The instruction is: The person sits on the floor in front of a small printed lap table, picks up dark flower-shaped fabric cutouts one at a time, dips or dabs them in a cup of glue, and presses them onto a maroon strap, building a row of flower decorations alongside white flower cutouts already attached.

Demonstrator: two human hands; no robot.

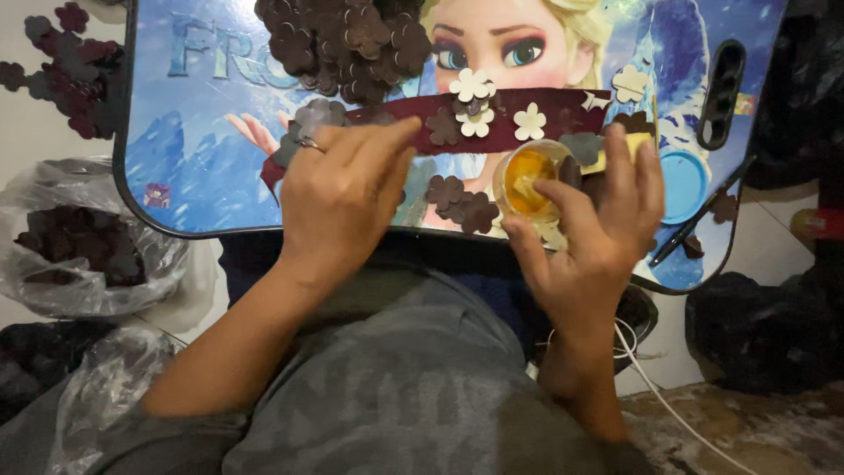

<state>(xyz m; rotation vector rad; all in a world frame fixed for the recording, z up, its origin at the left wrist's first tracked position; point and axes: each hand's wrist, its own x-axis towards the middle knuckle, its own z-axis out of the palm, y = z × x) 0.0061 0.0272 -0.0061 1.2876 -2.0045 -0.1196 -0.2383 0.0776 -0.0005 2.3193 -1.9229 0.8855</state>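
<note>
My left hand [347, 189], with a ring on one finger, rests on the left end of a dark maroon strip [519, 127] that lies across a blue cartoon-printed lap table [185, 149]. Its fingers are pressed together over the strip and grey flower cut-outs [318, 114]. My right hand [598, 224] holds a small round tub of yellow glue [527, 180], a fingertip near its rim. Cream flower cut-outs [475, 88] lie on the strip. A heap of dark brown flower cut-outs [347, 40] sits at the table's far side.
Loose brown flowers [462, 202] lie near the tub. A clear plastic bag of dark pieces [83, 242] is on the floor at left, more maroon flowers [66, 62] at top left. A pen [694, 220] and a black slotted holder [723, 92] sit at the table's right. A white cable [651, 387] runs below.
</note>
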